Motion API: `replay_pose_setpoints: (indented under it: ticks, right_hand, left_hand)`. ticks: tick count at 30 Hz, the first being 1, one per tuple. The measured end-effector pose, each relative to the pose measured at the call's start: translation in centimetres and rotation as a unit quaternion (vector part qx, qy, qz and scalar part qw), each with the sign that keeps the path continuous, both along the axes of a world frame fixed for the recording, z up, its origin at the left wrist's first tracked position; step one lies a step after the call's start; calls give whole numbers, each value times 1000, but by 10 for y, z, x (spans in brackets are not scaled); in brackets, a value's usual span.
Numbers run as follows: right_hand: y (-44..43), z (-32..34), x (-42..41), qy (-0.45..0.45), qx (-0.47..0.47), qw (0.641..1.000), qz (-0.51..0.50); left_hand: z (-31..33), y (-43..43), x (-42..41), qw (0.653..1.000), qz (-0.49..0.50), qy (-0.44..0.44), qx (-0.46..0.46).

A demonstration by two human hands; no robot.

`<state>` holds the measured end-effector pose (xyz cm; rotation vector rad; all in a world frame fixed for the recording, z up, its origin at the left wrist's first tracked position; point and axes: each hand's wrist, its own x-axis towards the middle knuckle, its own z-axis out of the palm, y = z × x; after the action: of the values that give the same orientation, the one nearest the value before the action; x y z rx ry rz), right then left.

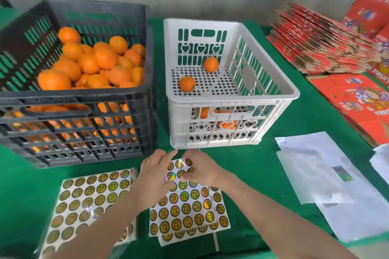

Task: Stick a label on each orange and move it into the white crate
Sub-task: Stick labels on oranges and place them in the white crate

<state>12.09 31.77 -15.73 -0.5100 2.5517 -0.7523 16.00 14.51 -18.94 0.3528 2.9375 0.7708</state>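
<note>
A black crate (pixel 139 99) on the left holds several oranges (pixel 92 63). The white crate (pixel 231 99) in the middle has two oranges on its floor (pixel 187 83) (pixel 211 64), and more orange shows through its front wall. In front of it lies a sheet of round gold labels (pixel 185 206). My left hand (pixel 154 176) rests flat on the sheet's upper left. My right hand (pixel 200 169) pinches a label at the sheet's top edge, which curls up.
A wrapped stack of label sheets (pixel 84 202) lies at the near left. White papers (pixel 328 183) lie at the right. Flattened red cartons (pixel 322 42) are piled at the far right. A green cloth (pixel 261 149) covers the table.
</note>
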Motion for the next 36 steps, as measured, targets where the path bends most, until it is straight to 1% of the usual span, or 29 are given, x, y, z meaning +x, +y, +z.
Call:
replay_pose_setpoints:
  ticks: [3, 6, 9, 11, 12, 14, 16, 18, 22, 26, 27, 29, 34, 36]
  right_hand:
    - [-4, 8, 2, -30, -50, 998, 1]
    - [-8, 12, 3, -33, -61, 997, 12]
    - [-10, 15, 2, -31, -68, 997, 16]
    - [-8, 17, 2, -44, -98, 994, -15]
    - [-7, 18, 2, -36, -114, 992, -40]
    - [-6, 19, 3, 7, -135, 988, -75]
    - [-6, 18, 5, 26, -144, 986, -84]
    - [-7, 15, 9, 25, -140, 986, -81]
    - [-9, 10, 17, 61, -133, 983, -112]
    - [-14, 10, 27, 174, -137, 965, -142]
    - [-14, 9, 29, 189, -137, 961, -149]
    - [-15, 8, 32, 190, -135, 959, -163]
    - [-11, 6, 36, 143, -142, 965, -168]
    - [-10, 6, 40, 154, -143, 965, -157]
  left_hand:
    - [15, -9, -9, 994, 68, -30, 75]
    - [29, -16, -16, 992, 81, -69, 67]
    - [38, -23, -21, 982, 73, -126, 118]
    - [40, -28, -22, 973, 61, -170, 145]
    - [41, -29, -23, 968, 54, -188, 155]
    - [44, -31, -23, 955, 49, -223, 188]
    - [50, -30, -24, 934, 38, -266, 235]
    - [55, -27, -25, 921, 17, -296, 255]
    - [57, -25, -29, 910, 13, -317, 266]
    - [49, -25, -26, 876, 37, -352, 327]
    - [47, -24, -25, 869, 41, -358, 339]
    - [44, -21, -23, 857, 56, -367, 357]
    - [41, -16, -20, 844, 59, -379, 374]
    - [39, -12, -20, 842, 81, -381, 373]
